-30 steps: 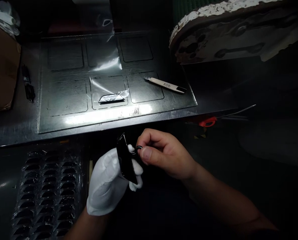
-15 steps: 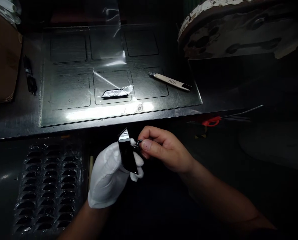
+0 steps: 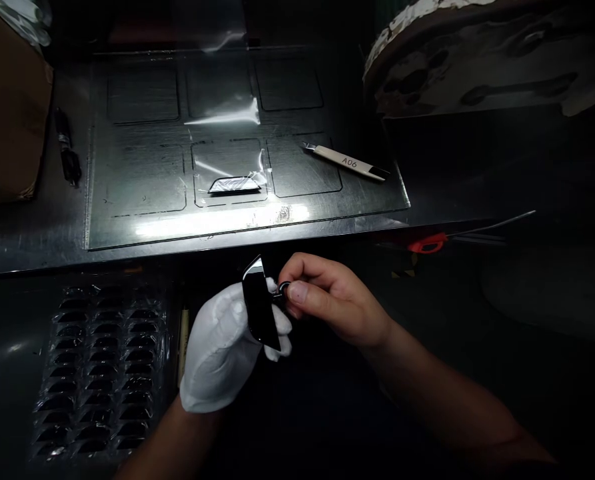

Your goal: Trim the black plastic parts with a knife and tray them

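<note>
Black panel [image 3: 260, 308] stood steeply tilted in front of the metal table [image 3: 22, 247], pinched by the white-gloved left hand [image 3: 224, 350]. The bare right hand [image 3: 334, 298], its forearm slanting in from lower right, nipped a small dark ring [image 3: 282, 287] between thumb and forefinger. "A06" was legible on a pale tool [image 3: 337, 157]. The panel was glossy, slant-ended, bright near its top.

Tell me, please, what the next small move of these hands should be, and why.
I would perhaps have the gloved left hand tilt the glossy black panel slightly, since only its upper end catches bright light. Gently seems wise, as the bare right hand pinches a small dark curved piece close beside it.
</note>
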{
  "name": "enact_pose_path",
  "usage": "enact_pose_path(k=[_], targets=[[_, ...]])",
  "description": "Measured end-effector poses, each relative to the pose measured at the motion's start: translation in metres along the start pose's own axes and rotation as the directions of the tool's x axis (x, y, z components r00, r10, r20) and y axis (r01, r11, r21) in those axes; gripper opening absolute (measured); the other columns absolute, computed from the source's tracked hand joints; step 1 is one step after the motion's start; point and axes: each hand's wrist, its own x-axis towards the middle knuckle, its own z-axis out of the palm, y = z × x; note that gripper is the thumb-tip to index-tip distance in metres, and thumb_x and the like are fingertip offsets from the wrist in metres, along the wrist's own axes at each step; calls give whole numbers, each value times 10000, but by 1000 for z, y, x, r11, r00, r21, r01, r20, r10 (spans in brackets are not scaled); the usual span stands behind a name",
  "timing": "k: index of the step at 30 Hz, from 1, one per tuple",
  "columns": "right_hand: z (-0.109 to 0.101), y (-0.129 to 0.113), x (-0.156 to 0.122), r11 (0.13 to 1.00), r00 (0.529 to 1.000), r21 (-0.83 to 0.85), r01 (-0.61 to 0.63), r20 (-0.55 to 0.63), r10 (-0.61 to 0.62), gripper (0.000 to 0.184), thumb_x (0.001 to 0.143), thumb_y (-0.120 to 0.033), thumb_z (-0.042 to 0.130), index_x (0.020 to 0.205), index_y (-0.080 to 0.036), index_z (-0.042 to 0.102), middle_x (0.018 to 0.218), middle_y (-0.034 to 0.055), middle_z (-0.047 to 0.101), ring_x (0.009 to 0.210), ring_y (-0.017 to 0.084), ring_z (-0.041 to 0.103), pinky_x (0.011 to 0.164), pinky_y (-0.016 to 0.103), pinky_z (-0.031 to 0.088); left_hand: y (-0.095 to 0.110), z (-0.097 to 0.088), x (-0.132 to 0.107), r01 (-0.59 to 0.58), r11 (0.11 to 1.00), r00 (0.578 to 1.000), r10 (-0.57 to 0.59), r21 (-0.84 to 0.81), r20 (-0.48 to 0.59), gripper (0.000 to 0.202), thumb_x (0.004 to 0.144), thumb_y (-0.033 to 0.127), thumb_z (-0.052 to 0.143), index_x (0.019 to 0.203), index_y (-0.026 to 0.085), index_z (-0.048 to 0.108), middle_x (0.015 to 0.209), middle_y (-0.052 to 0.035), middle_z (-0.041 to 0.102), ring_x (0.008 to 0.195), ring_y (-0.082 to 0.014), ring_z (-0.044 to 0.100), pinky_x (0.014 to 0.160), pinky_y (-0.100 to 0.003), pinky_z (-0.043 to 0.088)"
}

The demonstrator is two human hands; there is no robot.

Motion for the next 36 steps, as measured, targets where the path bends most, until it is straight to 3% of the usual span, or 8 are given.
enact_pose_path(k=[7,10,14,16,18,29,33,36], targets=[[0,2,-2,1000,1000,-2,-7,19,7,194,976,-347,682,914,-166,646,720,-26,605,644,85,535,595,203,428,-2,0,0,7,1000,1000,-7,-9,-18,372,1022,474,563,1166,167,717,837,-69,744,596,-156,671,514,-227,509],[1,3,-1,984,995,-157,88,-36,-95,166,963,-347,705,964,-185,669,786,-1,664,684,110,596,627,230,479,-6,-4,3,55,995,996,-61,-87,-63,508,1010,587,529,1197,150,710,824,-95,747,671,-195,700,611,-275,556],[-7,4,6,686,858,-536,492,167,-485,191,927,-221,746,1114,-207,712,978,65,748,909,185,672,831,330,552,-11,-15,7,125,973,981,-150,-193,-122,712,965,740,469,1240,127,705,798,-118,761,696,-198,718,683,-285,583],[-14,1,10,550,796,-588,593,323,-512,230,940,-180,719,1169,-198,702,1049,87,756,988,203,672,903,362,551,-12,-20,6,109,977,989,-125,-182,-78,663,947,708,553,1273,151,702,823,-122,778,734,-207,740,673,-269,587],[-20,-3,11,514,788,-604,609,384,-482,245,952,-168,698,1196,-186,694,1078,95,752,1011,204,670,919,365,550,-13,-23,4,83,983,996,-86,-164,-9,550,953,604,633,1296,178,696,874,-123,792,785,-216,757,686,-265,591],[-26,-10,2,610,866,-614,500,365,-342,255,974,-143,613,1205,-203,701,1147,104,747,1064,208,682,949,366,562,-24,-32,-3,79,987,997,-75,-138,32,366,941,360,730,1271,216,668,971,-85,801,866,-257,771,744,-346,614],[-20,-3,0,832,983,-530,162,164,-87,262,972,-317,671,1201,-191,680,1044,68,726,903,172,682,787,282,560,-24,-28,0,57,992,998,-53,-111,32,370,909,384,765,1225,206,692,930,-88,800,810,-262,771,695,-346,615],[-17,1,1,918,989,-393,-57,104,106,297,965,-434,679,1097,-168,683,880,23,675,752,131,622,652,230,499,-19,-26,2,75,994,997,-72,-84,31,393,847,419,832,1161,208,727,896,-78,799,763,-248,762,664,-320,607]])
